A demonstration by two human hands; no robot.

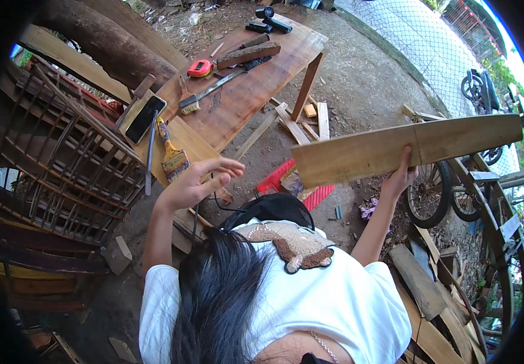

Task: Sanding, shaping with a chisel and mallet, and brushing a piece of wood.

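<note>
My right hand point(401, 178) grips a long, flat wooden board point(359, 153) by its lower edge, holding it up out to the right. One end of the board is cut straight, and the other narrows slightly. My left hand point(198, 184) is empty, its fingers loosely bent and the thumb apart. Just beyond it lies a wide paintbrush point(174, 159) with a yellow handle. Next to that brush are a dark metal bar point(151, 153) and a phone point(145, 119) with a black screen.
On the wooden table point(247, 103) lie a red tape measure point(199, 68), a second paintbrush point(188, 100) and a rough wood piece point(247, 54). A slatted wooden frame point(74, 158) stands left. Scrap boards point(423, 282) lie lower right, near a bicycle wheel point(430, 195). Something red and ribbed point(318, 197) rests ahead of me.
</note>
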